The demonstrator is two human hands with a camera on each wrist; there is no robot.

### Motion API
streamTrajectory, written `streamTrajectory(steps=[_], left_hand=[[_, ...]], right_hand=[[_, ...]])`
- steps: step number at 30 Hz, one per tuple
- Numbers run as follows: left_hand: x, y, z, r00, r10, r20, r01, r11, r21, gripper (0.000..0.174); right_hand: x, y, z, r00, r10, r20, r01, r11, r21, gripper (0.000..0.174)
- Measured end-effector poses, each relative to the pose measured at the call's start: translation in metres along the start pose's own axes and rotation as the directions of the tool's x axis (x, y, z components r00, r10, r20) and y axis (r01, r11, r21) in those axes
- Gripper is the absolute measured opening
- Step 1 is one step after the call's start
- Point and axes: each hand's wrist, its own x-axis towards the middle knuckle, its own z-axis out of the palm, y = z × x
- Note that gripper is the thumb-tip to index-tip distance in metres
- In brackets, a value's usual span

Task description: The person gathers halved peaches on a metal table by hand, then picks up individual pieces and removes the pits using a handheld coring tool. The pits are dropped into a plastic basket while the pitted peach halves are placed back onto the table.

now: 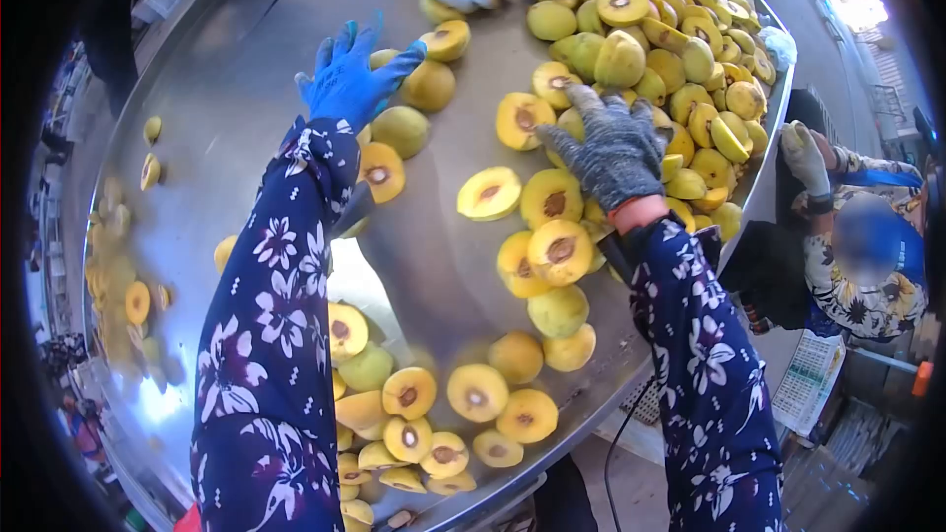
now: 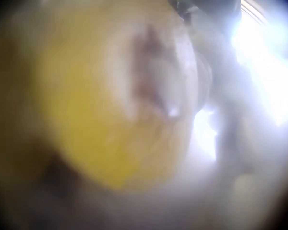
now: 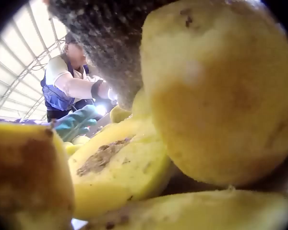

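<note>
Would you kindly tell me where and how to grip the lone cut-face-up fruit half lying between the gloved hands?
I'd pinch the fruit half by opposite edges of its rim, bringing the left hand in from its left: bare tabletop lies there, while another half sits close on its right. With the cut face up, a rim hold should spare the flesh.

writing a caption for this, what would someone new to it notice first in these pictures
The heap of yellow fruit, much of it cut open, at the head view's upper right would likely catch the eye first. Next comes the bright blue-gloved left grip against the shiny metal table, with the grey-gloved right grip at the heap's near side.
</note>
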Motion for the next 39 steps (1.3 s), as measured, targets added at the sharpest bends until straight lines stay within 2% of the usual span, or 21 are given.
streamTrajectory(steps=[3,5,6,7,9,11,13,15,17,20,22,24,25,26,29,31,33,35,36,39], left_hand=[[0.021,0.021,0.008,0.995,0.070,0.076,-0.072,0.997,0.029,0.092],[0.027,0.033,0.024,0.982,0.132,0.136,-0.139,0.989,0.045,0.089],[0.027,0.036,0.031,0.955,0.205,0.212,-0.231,0.967,0.104,0.084],[0.025,0.048,0.034,0.952,0.219,0.213,-0.245,0.964,0.104,0.084],[0.013,0.069,0.041,0.907,0.395,0.149,-0.406,0.913,0.048,0.080],[0.007,0.079,0.045,0.900,0.410,0.150,-0.427,0.899,0.100,0.073],[-0.007,0.075,0.045,0.852,0.512,0.105,-0.523,0.843,0.129,0.065],[-0.027,0.058,0.052,0.810,0.587,-0.015,-0.578,0.801,0.158,0.062],[-0.052,0.051,0.029,0.813,0.573,0.104,-0.581,0.809,0.089,0.060],[-0.090,0.035,0.032,0.853,0.509,0.117,-0.519,0.852,0.076,0.064],[-0.121,0.014,0.020,0.870,0.472,0.142,-0.482,0.875,0.045,0.064],[-0.154,-0.005,0.001,0.884,0.422,0.201,-0.433,0.901,0.009,0.063],[-0.159,-0.002,0.018,0.886,0.423,0.191,-0.432,0.902,0.005,0.064],[-0.171,-0.007,0.011,0.884,0.412,0.218,-0.426,0.905,0.015,0.064],[-0.204,-0.023,-0.017,0.864,0.386,0.324,-0.405,0.914,-0.008,0.067],[-0.222,-0.043,-0.013,0.864,0.387,0.322,-0.371,0.922,-0.113,0.068],[-0.242,-0.044,-0.020,0.877,0.365,0.313,-0.376,0.926,-0.027,0.068],[-0.266,-0.055,-0.027,0.881,0.364,0.303,-0.376,0.926,-0.022,0.068],[-0.278,-0.060,-0.030,0.881,0.331,0.338,-0.351,0.936,-0.001,0.068],[-0.323,-0.088,-0.050,0.898,0.237,0.370,-0.274,0.960,0.051,0.068]], right_hand=[[0.000,-0.001,-0.002,0.999,0.022,-0.043,-0.019,0.998,0.066,0.067],[0.001,0.001,0.004,0.996,0.029,-0.079,-0.025,0.999,0.047,0.062],[0.001,0.000,0.006,0.996,0.038,-0.078,-0.034,0.998,0.051,0.063],[0.002,0.001,0.007,0.996,0.048,-0.081,-0.044,0.998,0.052,0.064],[0.002,0.002,0.007,0.997,0.064,-0.038,-0.061,0.995,0.076,0.066],[0.003,-0.001,0.006,0.996,0.060,-0.065,-0.054,0.995,0.084,0.066],[-0.002,0.001,0.006,0.996,0.036,-0.080,-0.029,0.996,0.087,0.067],[-0.011,-0.002,0.005,0.997,-0.008,-0.082,0.014,0.998,0.068,0.067],[-0.026,-0.011,-0.009,0.998,-0.067,0.008,0.066,0.993,0.100,0.063],[-0.042,-0.013,0.010,0.984,-0.177,-0.025,0.179,0.968,0.175,0.060],[-0.065,-0.032,0.001,0.981,-0.182,0.064,0.165,0.964,0.206,0.060],[-0.088,-0.051,-0.005,0.971,-0.226,0.076,0.206,0.955,0.213,0.060],[-0.085,-0.043,0.006,0.963,-0.253,0.092,0.228,0.949,0.219,0.061],[-0.093,-0.050,0.005,0.958,-0.274,0.088,0.248,0.941,0.229,0.061],[-0.120,-0.074,-0.002,0.913,-0.373,0.164,0.323,0.909,0.264,0.060],[-0.133,-0.079,0.017,0.894,-0.441,0.073,0.397,0.859,0.323,0.059],[-0.133,-0.085,0.013,0.839,-0.500,0.213,0.422,0.847,0.323,0.056],[-0.146,-0.099,0.003,0.802,-0.527,0.281,0.434,0.838,0.332,0.057],[-0.149,-0.105,0.000,0.756,-0.567,0.327,0.451,0.813,0.368,0.058],[-0.187,-0.131,-0.001,0.712,-0.642,0.285,0.509,0.751,0.420,0.056]])
